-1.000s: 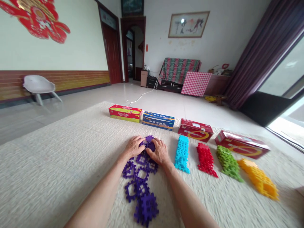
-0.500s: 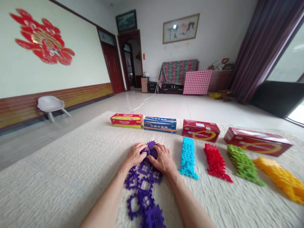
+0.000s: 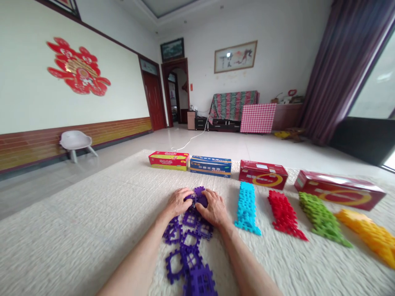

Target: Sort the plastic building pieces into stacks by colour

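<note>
Purple interlocking plastic tiles (image 3: pixel 190 237) with notched edges, some framed like windows, lie in an overlapping strip on the textured cream cover (image 3: pixel 92 230). At the strip's far end, my left hand (image 3: pixel 178 204) has its fingers curled around purple tiles from the left. From the right, my right hand (image 3: pixel 214 209) grips the same cluster, thumb pressed on a solid purple tile (image 3: pixel 201 200). The fingertips partly hide the tiles between the hands. To the right lie similar strips: light blue (image 3: pixel 247 207), red (image 3: pixel 285 214), green (image 3: pixel 324 220) and yellow (image 3: pixel 368 234).
Behind the strips stands a row of boxes: a red-and-yellow box (image 3: pixel 168 160), a blue box (image 3: pixel 210 166) and two dark red boxes (image 3: pixel 263 174) (image 3: pixel 339 189). A white chair (image 3: pixel 76 142) is by the left wall. A white cord (image 3: pixel 191 139) runs across the tiled floor.
The view has tilted up slightly, so the room appears lower in the picture. Both hands stay on the purple tiles at the far end, with little visible movement.
</note>
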A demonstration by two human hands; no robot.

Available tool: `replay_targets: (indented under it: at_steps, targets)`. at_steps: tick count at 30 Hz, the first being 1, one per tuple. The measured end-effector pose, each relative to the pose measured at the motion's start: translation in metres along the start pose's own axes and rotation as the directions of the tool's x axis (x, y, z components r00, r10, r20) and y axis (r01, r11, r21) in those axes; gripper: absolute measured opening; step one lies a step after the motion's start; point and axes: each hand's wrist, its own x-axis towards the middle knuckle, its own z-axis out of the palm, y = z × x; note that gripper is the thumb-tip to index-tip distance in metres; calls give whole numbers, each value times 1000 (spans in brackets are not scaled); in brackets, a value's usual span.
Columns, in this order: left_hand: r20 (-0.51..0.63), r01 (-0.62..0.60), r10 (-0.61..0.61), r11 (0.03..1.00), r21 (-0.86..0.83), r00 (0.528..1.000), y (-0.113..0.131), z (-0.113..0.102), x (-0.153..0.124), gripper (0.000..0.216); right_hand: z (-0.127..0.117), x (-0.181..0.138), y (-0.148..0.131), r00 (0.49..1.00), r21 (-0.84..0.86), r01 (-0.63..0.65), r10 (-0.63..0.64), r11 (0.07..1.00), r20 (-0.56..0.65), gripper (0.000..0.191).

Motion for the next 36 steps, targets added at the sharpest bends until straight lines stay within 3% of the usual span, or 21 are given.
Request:
replay_targets:
  at_steps: [6, 10, 14, 27, 33, 36]
  targets:
    - [42, 43, -41, 998, -51, 998, -1, -6, -1, 42, 1, -1, 4, 995, 158, 91, -97, 983, 28, 50]
    - [7, 63, -63, 997, -40, 998, -2, -6, 3, 41, 8, 2, 11, 991, 294, 137, -128, 946, -48, 53]
    - [-6, 53, -53, 998, -24, 999, -3, -2, 11, 40, 12, 3, 15, 987, 282, 147, -121, 948, -108, 50]
    - [-14, 95, -96, 994, -57, 995, -3, -1, 16, 36, 5, 3, 9, 989, 192, 146, -136, 970, -65, 33]
    - [19, 215, -216, 959, -182, 976, 0, -12, 13, 41, 0, 3, 7, 997, 188, 74, -67, 979, -43, 33]
    - [28, 241, -241, 948, -208, 970, -1, -14, 14, 42, 0, 1, 9, 993, 198, 118, -118, 973, -13, 37]
